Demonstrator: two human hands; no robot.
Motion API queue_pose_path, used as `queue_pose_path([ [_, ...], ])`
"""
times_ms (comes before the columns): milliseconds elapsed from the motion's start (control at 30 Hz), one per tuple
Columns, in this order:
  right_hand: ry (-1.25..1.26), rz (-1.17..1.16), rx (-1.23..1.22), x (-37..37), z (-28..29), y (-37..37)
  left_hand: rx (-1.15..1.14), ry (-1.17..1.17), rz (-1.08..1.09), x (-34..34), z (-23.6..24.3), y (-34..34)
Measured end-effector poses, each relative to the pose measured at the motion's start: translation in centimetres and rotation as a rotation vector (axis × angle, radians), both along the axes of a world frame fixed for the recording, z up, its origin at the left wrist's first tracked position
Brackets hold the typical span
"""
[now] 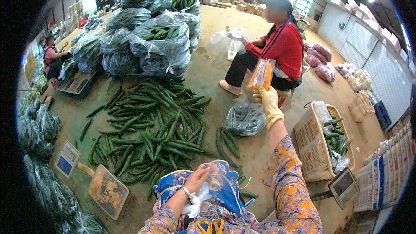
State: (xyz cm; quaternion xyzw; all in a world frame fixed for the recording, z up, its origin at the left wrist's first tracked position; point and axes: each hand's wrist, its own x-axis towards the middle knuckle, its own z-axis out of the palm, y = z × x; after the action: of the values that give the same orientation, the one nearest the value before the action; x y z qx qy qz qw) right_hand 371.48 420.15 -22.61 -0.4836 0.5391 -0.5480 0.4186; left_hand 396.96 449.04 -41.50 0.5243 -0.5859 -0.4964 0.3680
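Observation:
My right hand (269, 106), in a pale yellow glove, is stretched out ahead. It grips the lower end of a flat packet (262, 74) with orange contents and a white and red label. My bare left hand (197, 179) is over my lap, fingers bent together on a thin clear plastic bag (215, 174). White plastic (198, 203) hangs beside that wrist, over the blue apron (175, 180). A large heap of long green cucumbers (151, 125) lies on the floor ahead, and a few more cucumbers (227, 141) lie nearer my right arm.
A person in a red jacket (284, 47) sits beyond my right hand. Filled bags of cucumbers (160, 39) are stacked behind the heap. Scales stand left (108, 190) and right (343, 188). At right is a beige crate (310, 147) with cucumbers; a clear bag (246, 117) lies nearby.

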Motion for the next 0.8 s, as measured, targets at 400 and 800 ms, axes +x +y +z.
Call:
queue_pose_path([
  [400, 0.016, 0.060, 0.023, 0.2, -2.6, 1.8, 0.038, 0.037, -0.009, -0.7, 1.3, -0.8],
  [800, 0.000, 0.091, 0.038, -0.4, -3.4, 6.3, -0.120, -0.385, 0.055, -1.4, 2.1, 1.5],
])
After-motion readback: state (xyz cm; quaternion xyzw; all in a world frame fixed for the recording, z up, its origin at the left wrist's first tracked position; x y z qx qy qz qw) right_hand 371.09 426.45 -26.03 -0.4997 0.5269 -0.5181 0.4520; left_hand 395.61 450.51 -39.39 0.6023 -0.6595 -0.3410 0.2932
